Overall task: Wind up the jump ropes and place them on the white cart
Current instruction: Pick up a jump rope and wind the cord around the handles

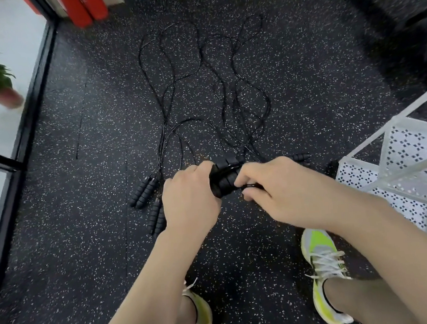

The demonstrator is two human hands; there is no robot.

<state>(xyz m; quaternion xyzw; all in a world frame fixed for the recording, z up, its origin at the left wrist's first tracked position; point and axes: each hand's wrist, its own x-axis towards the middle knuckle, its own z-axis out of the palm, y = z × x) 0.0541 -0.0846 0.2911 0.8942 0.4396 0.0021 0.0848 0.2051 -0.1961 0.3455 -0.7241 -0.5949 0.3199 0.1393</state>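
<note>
Both hands hold one wound jump rope [224, 180], left hand [191, 197] clasping its paired handles, right hand [271, 190] pinching limp, springy cord that looks light and best gripped at the foam handles.

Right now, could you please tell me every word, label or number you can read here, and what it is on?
None readable.
Red boxes: no print legible.
Rope handles: plain black.
Cart: only a punched pattern.
Shoes: no logo legible.

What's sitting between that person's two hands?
In the head view, a wound jump rope bundle, handles wrapped in cord, lies between the left hand and right hand; both grip it.
</note>
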